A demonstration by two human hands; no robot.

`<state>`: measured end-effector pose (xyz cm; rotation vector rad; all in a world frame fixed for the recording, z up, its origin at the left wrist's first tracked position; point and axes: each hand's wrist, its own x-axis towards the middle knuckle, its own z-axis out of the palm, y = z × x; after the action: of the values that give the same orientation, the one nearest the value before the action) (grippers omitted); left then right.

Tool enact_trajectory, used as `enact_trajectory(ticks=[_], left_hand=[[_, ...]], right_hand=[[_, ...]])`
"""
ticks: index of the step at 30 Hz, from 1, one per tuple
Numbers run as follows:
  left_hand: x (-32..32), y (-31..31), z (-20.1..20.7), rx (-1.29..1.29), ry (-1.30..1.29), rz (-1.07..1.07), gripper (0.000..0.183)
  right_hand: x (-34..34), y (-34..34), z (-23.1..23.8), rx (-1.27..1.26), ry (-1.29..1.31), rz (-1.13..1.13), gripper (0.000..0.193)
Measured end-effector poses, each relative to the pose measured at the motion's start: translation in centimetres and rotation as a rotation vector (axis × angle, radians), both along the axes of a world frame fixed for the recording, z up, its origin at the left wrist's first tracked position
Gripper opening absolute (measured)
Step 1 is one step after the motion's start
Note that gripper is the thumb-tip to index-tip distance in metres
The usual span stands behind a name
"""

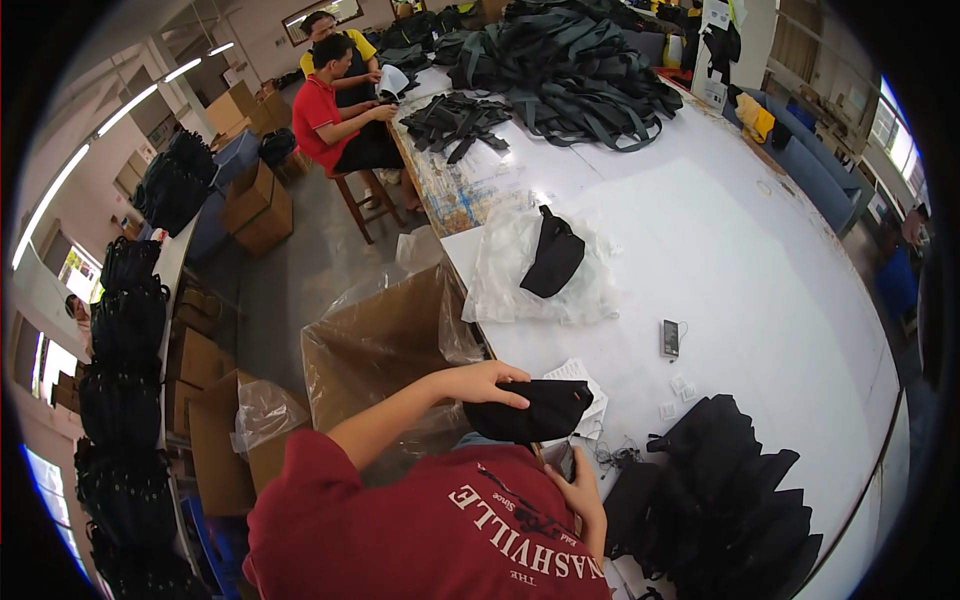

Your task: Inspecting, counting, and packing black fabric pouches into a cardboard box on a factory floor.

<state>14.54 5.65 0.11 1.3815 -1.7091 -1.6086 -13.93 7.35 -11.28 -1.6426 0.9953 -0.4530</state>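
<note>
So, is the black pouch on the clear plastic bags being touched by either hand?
No, the black pouch lies alone on the plastic bags, far from both hands.

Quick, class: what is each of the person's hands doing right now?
Left hand: closed on the black pouch.
Right hand: fingers curled at the pouch's underside; grip cannot be told.

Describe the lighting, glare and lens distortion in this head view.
Head view: ceiling strip lights give bright, even light; the white table glares pale, and the clear plastic bags shine. Fisheye bends the table edge toward a black rim. The left hand on the black pouch looks sharp; far workers look soft.
</note>
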Motion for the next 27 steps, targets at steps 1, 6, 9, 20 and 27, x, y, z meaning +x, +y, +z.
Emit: enact_trajectory(ticks=[1, 6, 9, 20, 27], left_hand=[[0.0, -0.2, 0.1, 0.012, 0.000, 0.018, 0.033], [1.0, -1.1, -0.3, -0.269, -0.244, 0.075, 0.030], [1.6, -1.8, -0.1, -0.180, -0.248, 0.108, 0.028], [-2.1, -4.4, -0.1, -0.009, -0.235, -0.169, 0.026], [-6.5, -4.6, 1.9, -0.063, -0.242, -0.459, 0.024]], right_hand=[[-0.1, -0.1, 0.5, 0.006, 0.003, -0.002, 0.059], [-2.1, -1.0, 2.4, -0.073, -0.119, -0.368, 0.062], [-3.5, -2.0, 3.3, -0.133, -0.236, -0.462, 0.047], [-5.4, -3.2, 0.7, 0.579, -1.468, -1.019, 0.015], [-1.3, -5.8, 3.0, 0.708, -1.414, -1.037, 0.034]])
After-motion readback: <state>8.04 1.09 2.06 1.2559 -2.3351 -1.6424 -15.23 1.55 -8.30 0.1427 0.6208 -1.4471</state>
